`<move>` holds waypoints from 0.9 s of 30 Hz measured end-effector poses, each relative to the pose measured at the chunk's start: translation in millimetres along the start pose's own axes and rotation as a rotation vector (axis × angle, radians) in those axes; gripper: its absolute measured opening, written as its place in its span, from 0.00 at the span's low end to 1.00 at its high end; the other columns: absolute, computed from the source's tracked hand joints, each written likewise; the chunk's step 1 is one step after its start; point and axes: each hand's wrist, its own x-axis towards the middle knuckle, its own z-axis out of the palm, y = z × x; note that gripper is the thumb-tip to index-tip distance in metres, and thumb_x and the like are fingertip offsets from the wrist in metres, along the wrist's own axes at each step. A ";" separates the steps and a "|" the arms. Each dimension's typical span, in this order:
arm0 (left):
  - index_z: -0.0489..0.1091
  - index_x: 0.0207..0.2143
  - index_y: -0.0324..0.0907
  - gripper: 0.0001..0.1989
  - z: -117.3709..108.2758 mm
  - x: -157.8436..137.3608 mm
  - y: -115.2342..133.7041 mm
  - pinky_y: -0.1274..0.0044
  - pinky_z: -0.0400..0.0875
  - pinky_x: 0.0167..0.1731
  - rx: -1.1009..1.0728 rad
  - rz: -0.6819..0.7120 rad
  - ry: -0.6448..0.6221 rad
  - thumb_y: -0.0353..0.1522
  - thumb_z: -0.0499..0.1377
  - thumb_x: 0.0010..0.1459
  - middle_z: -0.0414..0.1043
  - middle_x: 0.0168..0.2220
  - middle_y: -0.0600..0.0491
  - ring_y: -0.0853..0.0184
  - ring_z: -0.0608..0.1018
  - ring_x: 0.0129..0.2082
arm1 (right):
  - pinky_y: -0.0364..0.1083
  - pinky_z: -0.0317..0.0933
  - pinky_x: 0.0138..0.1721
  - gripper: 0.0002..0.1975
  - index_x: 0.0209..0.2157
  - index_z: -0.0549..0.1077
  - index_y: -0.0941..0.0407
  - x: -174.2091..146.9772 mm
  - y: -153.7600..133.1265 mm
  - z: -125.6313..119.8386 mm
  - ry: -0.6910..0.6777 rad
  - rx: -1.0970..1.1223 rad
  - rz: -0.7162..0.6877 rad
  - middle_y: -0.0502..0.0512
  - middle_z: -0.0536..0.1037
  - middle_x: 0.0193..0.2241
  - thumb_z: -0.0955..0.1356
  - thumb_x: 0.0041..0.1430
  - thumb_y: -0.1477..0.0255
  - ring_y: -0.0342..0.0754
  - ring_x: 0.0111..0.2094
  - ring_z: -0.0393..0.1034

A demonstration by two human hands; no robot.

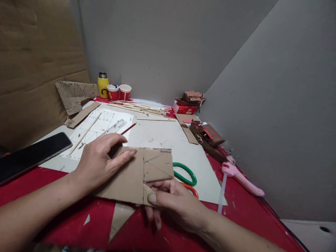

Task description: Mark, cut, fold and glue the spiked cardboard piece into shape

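Note:
Between both hands is a flat piece of cardboard [126, 182] with pencil lines drawn on its right part and a notch cut into its right edge. My left hand [105, 157] is closed on its upper left side, thumb on top. At the lower right, below the notch, my right hand [170, 199] pinches the cardboard between thumb and fingers. Scissors with a green handle loop [187, 171] and an orange one lie just right of the cardboard, their blades hidden. A pointed cardboard scrap [119, 220] lies beneath the near edge.
A phone [34, 154] lies left. A drawn paper plan [89, 129], ruler [115, 126] and red pencil [129, 128] sit behind my left hand. Thin sticks [144, 107], cups [112, 93] and a yellow bottle [103, 85] are farther back. A pink glue gun [244, 180] is at right.

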 end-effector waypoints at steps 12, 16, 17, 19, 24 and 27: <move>0.63 0.58 0.46 0.29 7.1 -3.1 12.4 0.72 0.74 0.43 -0.891 -0.475 0.067 0.43 0.66 0.57 0.71 0.54 0.47 0.60 0.76 0.48 | 0.37 0.56 0.14 0.19 0.27 0.70 0.56 7.3 -8.8 -5.7 0.487 0.025 -0.350 0.45 0.73 0.18 0.74 0.56 0.56 0.37 0.13 0.60; 0.70 0.53 0.43 0.22 24.8 -15.3 22.2 0.72 0.74 0.41 -1.210 -0.561 -0.430 0.43 0.64 0.59 0.78 0.44 0.47 0.64 0.80 0.39 | 0.37 0.54 0.15 0.22 0.26 0.69 0.57 12.8 4.8 6.0 0.403 -0.091 -0.309 0.44 0.70 0.16 0.71 0.59 0.53 0.36 0.12 0.58; 0.73 0.48 0.42 0.19 27.7 -17.4 23.4 0.72 0.73 0.40 -1.261 -0.560 -0.471 0.43 0.64 0.59 0.79 0.40 0.48 0.65 0.80 0.35 | 0.37 0.54 0.15 0.22 0.26 0.69 0.57 13.4 6.3 9.5 0.380 -0.116 -0.285 0.44 0.69 0.15 0.70 0.60 0.52 0.36 0.12 0.57; 0.76 0.38 0.39 0.16 30.6 -18.5 22.3 0.73 0.74 0.37 -1.321 -0.580 -0.477 0.43 0.64 0.58 0.79 0.31 0.49 0.65 0.80 0.29 | 0.38 0.55 0.16 0.21 0.28 0.70 0.57 12.2 5.2 14.8 0.308 -0.151 -0.214 0.44 0.70 0.16 0.71 0.58 0.52 0.37 0.13 0.59; 0.78 0.30 0.37 0.12 22.1 -2.6 2.8 0.75 0.75 0.32 -1.302 -0.679 -0.216 0.39 0.69 0.52 0.79 0.27 0.49 0.64 0.79 0.28 | 0.43 0.63 0.28 0.11 0.32 0.71 0.56 -7.3 -15.1 -0.9 0.218 -0.800 -0.216 0.49 0.73 0.24 0.68 0.63 0.63 0.44 0.25 0.67; 0.78 0.32 0.38 0.09 14.4 7.8 -7.2 0.80 0.73 0.28 -1.301 -0.668 -0.127 0.36 0.69 0.53 0.80 0.29 0.50 0.66 0.79 0.29 | 0.51 0.65 0.40 0.07 0.40 0.73 0.57 -25.7 -22.4 -29.4 0.453 -1.291 -0.378 0.58 0.77 0.35 0.65 0.64 0.69 0.51 0.36 0.72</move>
